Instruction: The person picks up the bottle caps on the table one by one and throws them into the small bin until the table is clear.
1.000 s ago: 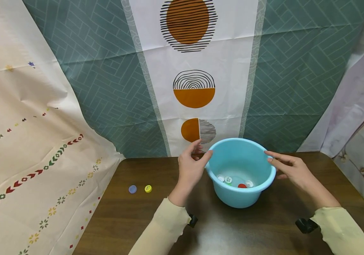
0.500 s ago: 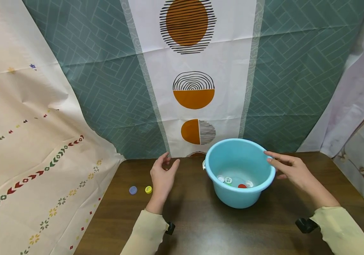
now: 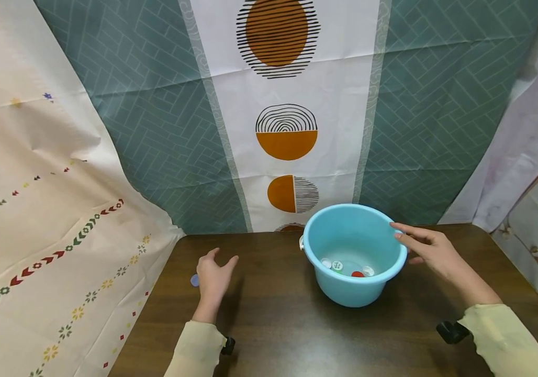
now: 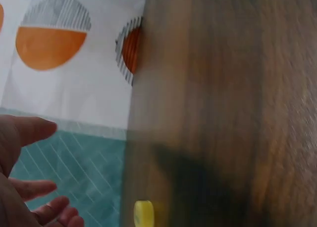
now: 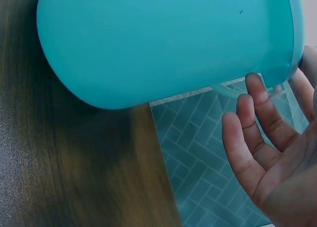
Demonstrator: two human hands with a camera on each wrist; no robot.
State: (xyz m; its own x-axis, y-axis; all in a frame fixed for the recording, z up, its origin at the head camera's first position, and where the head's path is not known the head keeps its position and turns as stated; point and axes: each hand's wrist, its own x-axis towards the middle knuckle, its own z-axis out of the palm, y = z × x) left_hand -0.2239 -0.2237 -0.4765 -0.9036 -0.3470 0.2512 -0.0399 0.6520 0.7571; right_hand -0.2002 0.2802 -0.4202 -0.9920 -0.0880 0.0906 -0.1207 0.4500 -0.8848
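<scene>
My left hand (image 3: pixel 213 280) hovers over the table's left side, fingers spread and nothing held. Partly behind it lies a purple-blue bottle cap (image 3: pixel 194 280). A yellow bottle cap (image 4: pixel 144 213) shows low in the left wrist view, standing on the wood; in the head view the hand hides it. The light blue bucket (image 3: pixel 351 293) stands upright at centre right. At its right rim, my right hand (image 3: pixel 431 251) pinches the edge between thumb and fingers, the other fingers loosely bent outside the wall. Inside the bucket lie several caps, among them a red cap (image 3: pixel 357 274) and a white-and-green cap (image 3: pixel 337 266).
The dark wooden table (image 3: pixel 269 309) ends at a hanging green and white cloth (image 3: pixel 165 131) behind. A cream patterned cloth (image 3: pixel 62 235) borders the left side. The bucket's white handle mount (image 3: pixel 301 242) juts out on its left.
My left hand has let go of the bucket's left rim and moved left and nearer, to above the loose caps. The right hand and the bucket have stayed in place.
</scene>
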